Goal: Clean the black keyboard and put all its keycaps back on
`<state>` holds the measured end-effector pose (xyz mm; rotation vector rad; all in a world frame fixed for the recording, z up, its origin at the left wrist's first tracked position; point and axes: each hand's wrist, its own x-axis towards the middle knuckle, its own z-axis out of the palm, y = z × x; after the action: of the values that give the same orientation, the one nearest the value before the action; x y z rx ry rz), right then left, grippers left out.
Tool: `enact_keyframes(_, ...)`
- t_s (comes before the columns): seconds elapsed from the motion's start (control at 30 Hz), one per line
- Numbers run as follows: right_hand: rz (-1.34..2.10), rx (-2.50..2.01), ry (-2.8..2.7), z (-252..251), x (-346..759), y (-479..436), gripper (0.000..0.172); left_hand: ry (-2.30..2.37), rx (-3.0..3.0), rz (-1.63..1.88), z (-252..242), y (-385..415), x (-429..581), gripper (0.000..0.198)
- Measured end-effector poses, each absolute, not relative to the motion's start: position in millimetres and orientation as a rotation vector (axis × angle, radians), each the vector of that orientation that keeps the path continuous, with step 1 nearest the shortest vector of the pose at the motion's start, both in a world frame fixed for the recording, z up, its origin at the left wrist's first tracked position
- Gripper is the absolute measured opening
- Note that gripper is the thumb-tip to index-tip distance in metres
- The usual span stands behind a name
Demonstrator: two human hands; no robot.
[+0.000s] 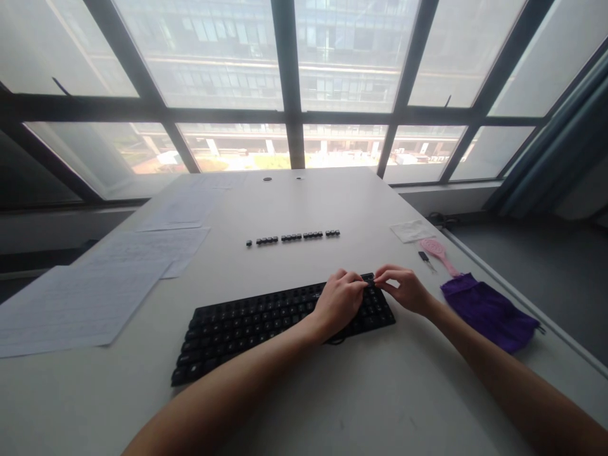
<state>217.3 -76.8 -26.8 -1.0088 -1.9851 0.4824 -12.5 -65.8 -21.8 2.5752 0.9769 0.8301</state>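
Observation:
A black keyboard (251, 329) lies at a slant on the white table. My left hand (341, 296) reaches over its right part, fingers closed in a pinch near the top right corner. From the right, my right hand (403, 289) meets it there, thumb and fingertips pinched together at the keyboard's edge. Whatever lies between the fingertips of either hand is too small to make out. Beyond the keyboard, several loose black keycaps (291, 237) stand in a broken row. To the right of my right hand is a small black-handled tool with wire ends (426, 261), like a keycap puller.
Along the right side lie a pink brush-shaped object (433, 248), a purple cloth pouch (489, 313) and a white flat wrapper or tissue (409, 231). Sheets of paper (90, 304) cover the table's left side. A large window (289, 76) rises behind the table.

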Motion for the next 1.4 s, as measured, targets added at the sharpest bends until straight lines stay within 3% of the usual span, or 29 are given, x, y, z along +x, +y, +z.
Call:
enact_keyframes(0.53,0.417,-1.095,-2.189,-19.9,218.7,-81.9,0.019,0.966,2.581,0.825,-22.0,-66.0,-11.7,0.023)
enact_keyframes(0.9,0.266,-1.176,-1.762,-11.8,218.5,-83.3,0.027,1.135,2.634,0.758,8.8,-66.6,-25.8,0.031)
enact_keyframes(1.17,0.211,-1.179,-1.694,-0.9,210.9,-80.8,0.025,1.435,2.571,0.7,58.3,-45.4,-129.9,0.032)
enact_keyframes(1.4,0.273,-1.108,-1.793,28.8,157.1,-52.6,0.023,1.847,2.263,0.696,60.9,-4.3,-265.3,0.029)
